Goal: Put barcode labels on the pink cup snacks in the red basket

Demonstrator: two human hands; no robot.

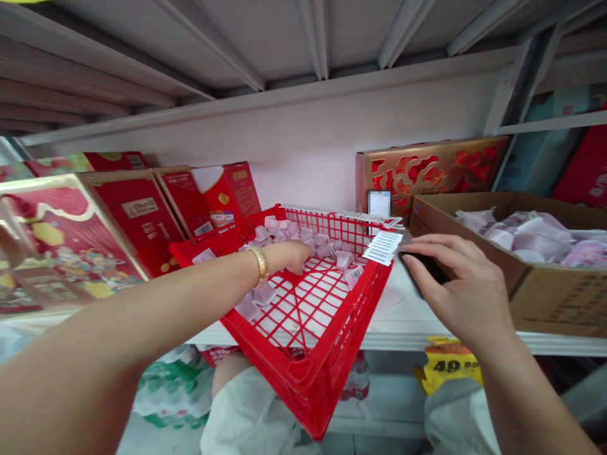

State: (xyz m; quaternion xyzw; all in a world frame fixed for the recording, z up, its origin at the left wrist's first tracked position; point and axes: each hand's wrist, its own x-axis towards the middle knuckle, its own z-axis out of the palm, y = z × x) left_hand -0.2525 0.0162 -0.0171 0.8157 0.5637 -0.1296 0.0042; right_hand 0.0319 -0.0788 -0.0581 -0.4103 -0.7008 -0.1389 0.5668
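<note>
My left hand [294,255], with a gold bracelet [260,264] on the wrist, reaches into a red mesh basket [303,370]. Its fingers are bent down among small pale pink packs [322,244], and what they hold, if anything, is hidden. The basket rests on the white shelf and juts over its front edge. At the basket's right corner my right hand [455,284] grips a dark phone-like device [434,268] between thumb and fingers. Sheets of barcode labels [383,246] lie by the device's tip, and more label strips run along the basket's back rim.
Red and gold gift boxes [137,215] stand at the left. An open cardboard box [559,297] of pink packs is at the right, near a gold and red box [436,167]. Wrapped bottles [173,388] and a yellow bag [450,365] sit below the shelf.
</note>
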